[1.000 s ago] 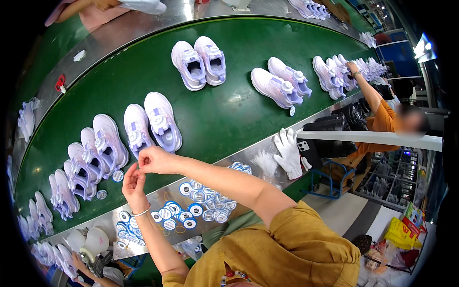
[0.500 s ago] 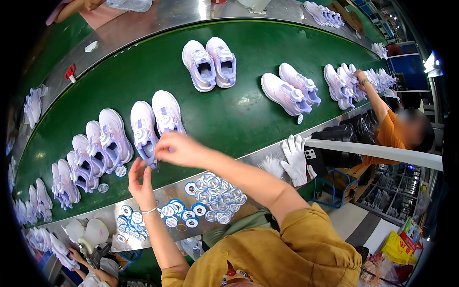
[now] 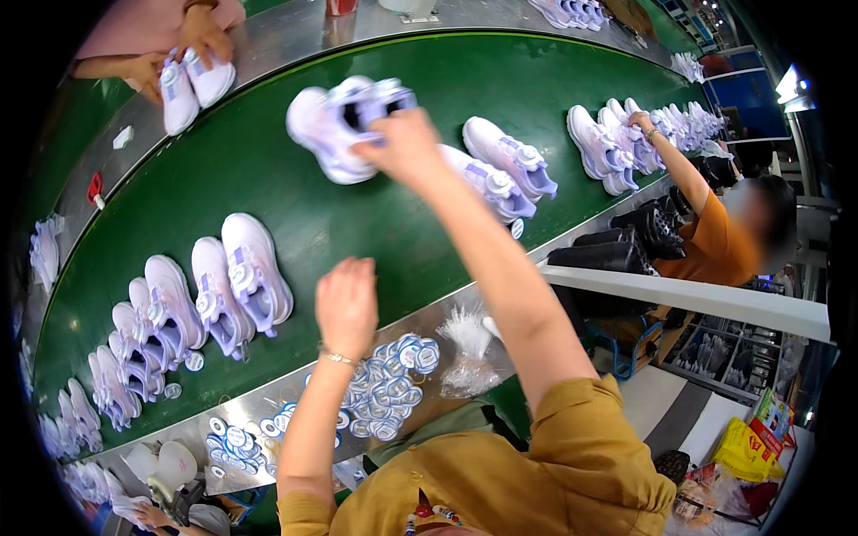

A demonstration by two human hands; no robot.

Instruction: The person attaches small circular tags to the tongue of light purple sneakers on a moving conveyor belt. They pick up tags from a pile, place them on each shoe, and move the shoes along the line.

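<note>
My right hand (image 3: 407, 147) grips the heel side of a white-and-lilac sneaker pair (image 3: 332, 134) on the green belt; motion blurs the shoes and hides how the fingers hold them. My left hand (image 3: 347, 308) is nearer to me, above the belt's near edge, with its back showing. Its fingers are curled together, and whatever they may hold is hidden. To its left stands another sneaker pair (image 3: 243, 286), toes pointing away. Close to my right forearm rests one more pair (image 3: 505, 170), with a round tag by its heel.
Round blue-and-white tags (image 3: 386, 386) lie piled on the metal ledge, beside a bundle of clear plastic strings (image 3: 469, 344). More sneakers line the green belt (image 3: 357, 228) on both sides. At the far left, another person's hands (image 3: 206, 36) hold a pair; a co-worker in orange reaches in at right.
My right hand has left the nearer pair, reached away and gripped the middle pair, which is now tilted. My left hand has moved right, its fingers closing. The view has shifted.
</note>
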